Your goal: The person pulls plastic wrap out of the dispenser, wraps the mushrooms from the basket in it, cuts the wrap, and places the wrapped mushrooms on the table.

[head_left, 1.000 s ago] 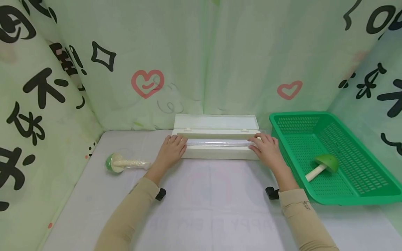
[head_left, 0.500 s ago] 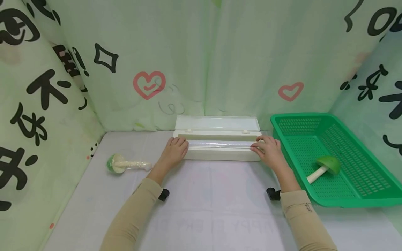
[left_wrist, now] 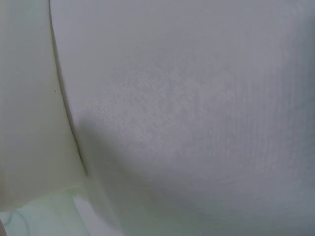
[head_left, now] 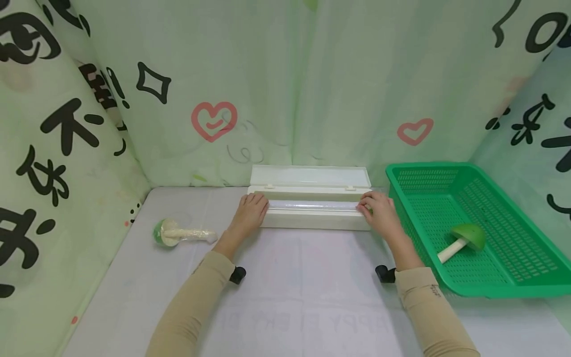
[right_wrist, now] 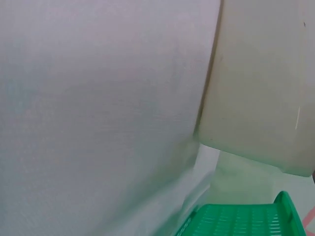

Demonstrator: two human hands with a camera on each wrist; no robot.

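A long white cling film dispenser (head_left: 314,222) stands at the back of the table, its lid (head_left: 310,175) tipped up behind it. Inside lies a clear, shiny roll of cling film (head_left: 312,205). My left hand (head_left: 251,212) lies over the dispenser's left end, fingers bent at the roll; its thumb is hidden, so I cannot tell what it grips. At the right end, my right hand (head_left: 378,210) pinches at the film's edge between thumb and fingers. Both wrist views show only the dispenser's front wall (left_wrist: 34,108) beside the tablecloth, with the fingers out of sight.
A green-capped toy mushroom (head_left: 168,233) in clear film lies on the white tablecloth (head_left: 285,297) to the left. On the right a green basket (head_left: 513,290) holds another green mushroom (head_left: 468,235). A printed curtain (head_left: 339,99) hangs close behind the dispenser.
My right thumb and fingers have closed together at the film's right end. The left hand stays at the left end. The whole view has shifted slightly.
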